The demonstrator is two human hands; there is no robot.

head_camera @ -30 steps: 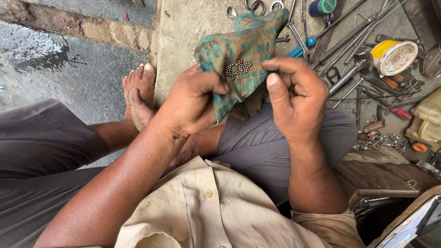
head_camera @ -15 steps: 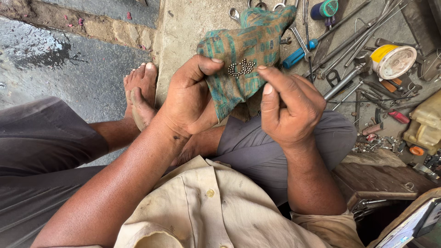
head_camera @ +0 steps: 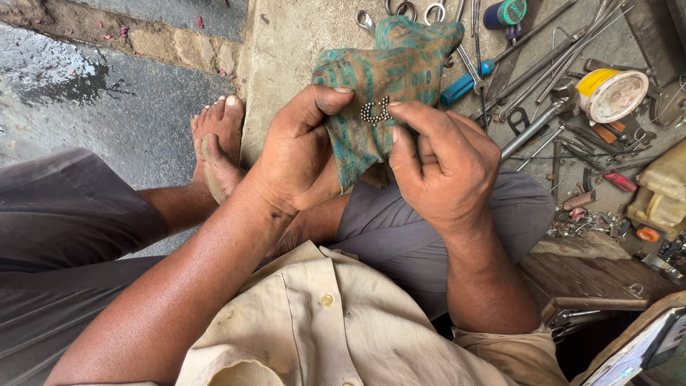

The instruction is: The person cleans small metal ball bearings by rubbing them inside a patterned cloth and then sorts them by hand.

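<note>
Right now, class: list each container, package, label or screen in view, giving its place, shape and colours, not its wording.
Round open tin with yellow wall and pale inside: upper right, among tools.
Dark cylinder with green cap: top edge, lying down.
Pale yellow plastic jug: right edge, partly cut off.
Flat framed panel with pale glossy face: bottom right corner; whether a screen, unclear.

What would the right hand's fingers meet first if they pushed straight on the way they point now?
The right hand points left; its fingertips already touch the small steel balls lying on the green patterned cloth. Pushing on, they would likely press those balls toward the left hand thumb, though depth is unclear.
</note>
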